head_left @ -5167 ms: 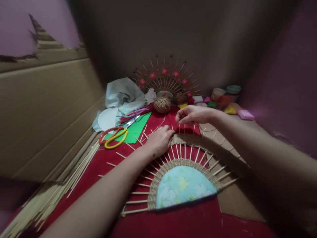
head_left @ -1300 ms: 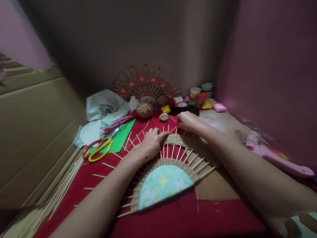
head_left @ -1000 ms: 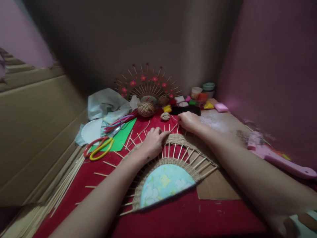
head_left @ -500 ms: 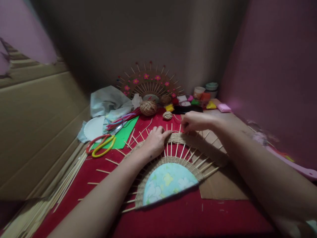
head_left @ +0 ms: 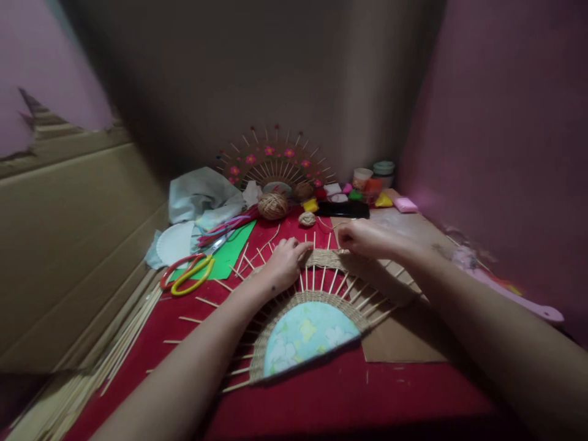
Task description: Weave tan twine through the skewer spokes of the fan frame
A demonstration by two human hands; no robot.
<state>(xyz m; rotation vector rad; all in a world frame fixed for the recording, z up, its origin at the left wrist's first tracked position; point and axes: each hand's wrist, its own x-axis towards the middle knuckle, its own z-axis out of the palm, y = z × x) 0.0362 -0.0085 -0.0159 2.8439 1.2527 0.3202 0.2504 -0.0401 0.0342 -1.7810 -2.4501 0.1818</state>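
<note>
Okay, biggest first: a cardboard panel (head_left: 78,239) stands along the left side, torn at its top edge. Red cloth (head_left: 349,392) covers the work surface. On it, front and centre, lies the half-round stick frame (head_left: 321,297), sticks fanning out from a blue floral panel (head_left: 310,337) edged with an inner woven band, plus an outer woven band (head_left: 324,259) further up. Its right part overlaps a flat cardboard sheet (head_left: 395,337). Fan with pink flowers (head_left: 280,153) is upright at the back. Loose stick bundle (head_left: 124,343) runs along the left side.

Grey fabric (head_left: 202,190) is crumpled back left; pink tool (head_left: 509,292) lies far right, front end blurred. Left hand (head_left: 287,260) is on the outer band, fingers bent, index reaching to its upper edge; can't tell if they grip it. Right hand (head_left: 365,237) is just right of that, over the upper edge, fingers curled closed; can't tell if anything is pinched.

Green sheet (head_left: 234,251) sits left of the frame, partly under scissors (head_left: 212,248) with one red and one yellow handle. White disc (head_left: 174,244) is beside them. Black flat item (head_left: 344,210) lies behind the right hand. Large twine ball (head_left: 272,206) is behind the small twine ball (head_left: 307,218); a thin strand (head_left: 327,226) runs near the right hand.
</note>
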